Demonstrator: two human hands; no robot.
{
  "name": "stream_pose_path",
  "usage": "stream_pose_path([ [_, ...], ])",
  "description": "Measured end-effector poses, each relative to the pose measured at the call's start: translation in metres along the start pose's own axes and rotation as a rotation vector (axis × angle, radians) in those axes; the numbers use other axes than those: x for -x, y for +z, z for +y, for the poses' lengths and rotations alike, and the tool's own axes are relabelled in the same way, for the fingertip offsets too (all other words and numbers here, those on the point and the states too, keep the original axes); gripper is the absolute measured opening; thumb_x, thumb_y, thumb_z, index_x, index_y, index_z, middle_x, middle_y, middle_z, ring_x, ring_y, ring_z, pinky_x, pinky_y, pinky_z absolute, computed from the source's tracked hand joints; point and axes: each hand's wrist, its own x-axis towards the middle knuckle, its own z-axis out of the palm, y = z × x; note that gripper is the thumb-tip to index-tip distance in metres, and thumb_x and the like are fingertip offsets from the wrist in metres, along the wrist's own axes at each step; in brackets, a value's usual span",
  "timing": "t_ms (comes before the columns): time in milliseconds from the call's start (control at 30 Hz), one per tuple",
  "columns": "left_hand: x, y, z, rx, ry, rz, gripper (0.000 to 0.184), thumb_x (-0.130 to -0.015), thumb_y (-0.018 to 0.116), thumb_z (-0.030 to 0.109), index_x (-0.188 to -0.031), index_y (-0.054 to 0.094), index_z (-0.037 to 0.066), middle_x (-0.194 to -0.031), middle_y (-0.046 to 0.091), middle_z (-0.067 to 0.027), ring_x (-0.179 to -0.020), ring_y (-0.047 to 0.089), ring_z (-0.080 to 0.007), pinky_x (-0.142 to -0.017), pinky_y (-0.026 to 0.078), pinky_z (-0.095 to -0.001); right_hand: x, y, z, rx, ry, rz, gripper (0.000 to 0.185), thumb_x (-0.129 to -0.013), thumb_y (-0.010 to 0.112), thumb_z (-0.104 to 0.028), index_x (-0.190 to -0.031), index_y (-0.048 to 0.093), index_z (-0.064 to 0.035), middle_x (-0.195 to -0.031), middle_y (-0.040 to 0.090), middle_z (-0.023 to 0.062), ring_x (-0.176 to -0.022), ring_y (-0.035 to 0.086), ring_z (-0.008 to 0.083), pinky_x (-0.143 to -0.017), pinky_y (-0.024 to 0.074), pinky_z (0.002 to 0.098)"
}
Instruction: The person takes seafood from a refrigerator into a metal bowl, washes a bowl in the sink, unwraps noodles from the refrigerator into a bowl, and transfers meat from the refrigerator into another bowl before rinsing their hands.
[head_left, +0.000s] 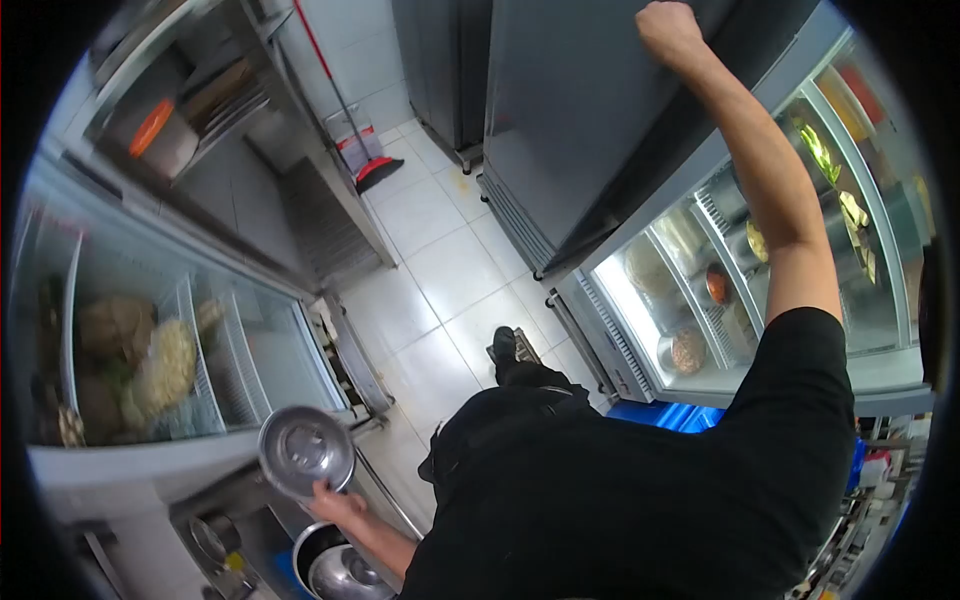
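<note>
At far left I see a glass-fronted fridge (130, 465) with food inside. Just beside it, my left hand (337, 505) has its grip clamped on the rim of a round metal dish (305, 452). A red broom (372, 172) stands farther off. My right hand (670, 32) is raised, fingers curled, by a grey cabinet (565, 130); I can't tell whether it holds anything. A lit fridge (612, 333) is rightmost.

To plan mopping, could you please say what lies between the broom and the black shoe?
In the head view, only white floor tiles separate broom and shoe.
</note>
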Motion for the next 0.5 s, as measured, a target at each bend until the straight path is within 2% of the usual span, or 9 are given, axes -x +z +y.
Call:
stream_pose_path([
  [67,-0.038,0.043,0.013,-0.059,0.216,-0.051,0.044,-0.076,0.056,0.005,-0.118,0.057,-0.011,-0.115,0.062,-0.0188,-0.102,0.063,-0.0314,-0.089,0.052,-0.0384,0.015,-0.031,-0.02,0.021,0.024,-0.026,0.009,-0.075,0.067,-0.018,-0.076,0.074,-0.0125,-0.078,0.071,0.0048,-0.077,0.069,0.0225,-0.061,0.0508,0.039],
  [100,-0.009,0.125,-0.05,-0.044,0.082,-0.06,0.043,-0.077,0.056,0.004,-0.117,0.056,-0.011,-0.115,0.062,-0.0183,-0.102,0.063,-0.0304,-0.088,0.052,-0.0389,-0.013,0.009,0.016,0.088,-0.084,-0.053,0.009,-0.075,0.067,-0.018,-0.074,0.074,-0.013,-0.077,0.071,0.005,-0.077,0.069,0.0225,-0.06,0.051,0.0386],
  [233,-0.066,0.246,-0.044,-0.024,-0.131,-0.319,0.043,-0.084,0.056,0.009,-0.123,0.051,-0.008,-0.121,0.058,-0.0173,-0.107,0.061,-0.0288,-0.086,0.053,-0.0439,-0.006,-0.045,0.004,-0.031,-0.292,-0.118,0.007,-0.072,0.067,-0.016,-0.07,0.074,-0.0152,-0.075,0.071,0.0057,-0.078,0.07,0.0226,-0.06,0.0517,0.0375],
  [300,-0.071,0.324,-0.043,0.087,-0.276,-0.491,0.048,-0.091,0.054,0.017,-0.133,0.044,-0.004,-0.128,0.055,-0.0174,-0.113,0.06,-0.0315,-0.086,0.055,-0.0491,-0.012,-0.07,-0.014,-0.29,-0.385,0.0,0.005,-0.067,0.072,-0.015,-0.071,0.075,-0.0122,-0.073,0.071,0.0067,-0.075,0.07,0.0223,-0.062,0.0528,0.0382],
  [333,-0.068,0.366,-0.044,0.097,-0.302,-0.507,0.049,-0.093,0.053,0.02,-0.136,0.043,-0.002,-0.13,0.055,-0.0179,-0.115,0.06,-0.0332,-0.086,0.055,-0.0516,-0.033,-0.072,-0.042,-0.579,-0.318,-0.23,0.032,-0.071,0.072,-0.015,-0.103,0.073,-0.0146,-0.111,0.067,0.0169,-0.122,0.055,0.0338,-0.109,0.037,0.0445],
  [367,-0.067,0.406,-0.047,0.116,-0.327,-0.527,0.05,-0.095,0.051,0.023,-0.138,0.041,0.0,-0.132,0.055,-0.0183,-0.117,0.059,-0.0349,-0.087,0.056,-0.0541,-0.036,-0.081,-0.066,-0.549,-0.341,-0.035,0.004,-0.071,0.07,-0.013,-0.068,0.072,-0.0121,-0.067,0.065,0.0103,-0.083,0.068,0.0342,-0.089,0.0489,0.0515],
  [433,-0.091,0.467,-0.071,0.181,-0.356,-0.617,0.054,-0.095,0.048,0.024,-0.143,0.035,0.001,-0.141,0.048,-0.0208,-0.121,0.055,-0.0384,-0.099,0.05,-0.0599,-0.038,-0.105,-0.096,-0.568,-0.446,0.304,0.017,-0.079,0.066,-0.022,-0.081,0.075,-0.0082,-0.08,0.069,0.0101,-0.084,0.064,0.0307,-0.079,0.045,0.0453],
  [467,-0.087,0.499,-0.068,0.239,-0.42,-0.6,0.051,-0.094,0.048,0.017,-0.141,0.038,-0.001,-0.139,0.049,-0.0233,-0.12,0.055,-0.0396,-0.101,0.047,-0.0567,-0.046,-0.123,-0.112,-0.436,-0.508,0.287,0.026,-0.082,0.064,-0.025,-0.092,0.076,-0.0034,-0.096,0.071,0.0134,-0.096,0.063,0.0289,-0.084,0.0451,0.0455],
  [500,-0.088,0.522,-0.072,0.267,-0.462,-0.598,0.051,-0.094,0.049,0.016,-0.141,0.038,-0.001,-0.138,0.05,-0.0237,-0.12,0.055,-0.04,-0.101,0.047,-0.0565,-0.069,-0.118,-0.177,-0.399,-0.296,0.568,0.031,-0.083,0.063,-0.025,-0.098,0.076,-0.0013,-0.103,0.071,0.0145,-0.103,0.062,0.0284,-0.089,0.0449,0.0455],
])
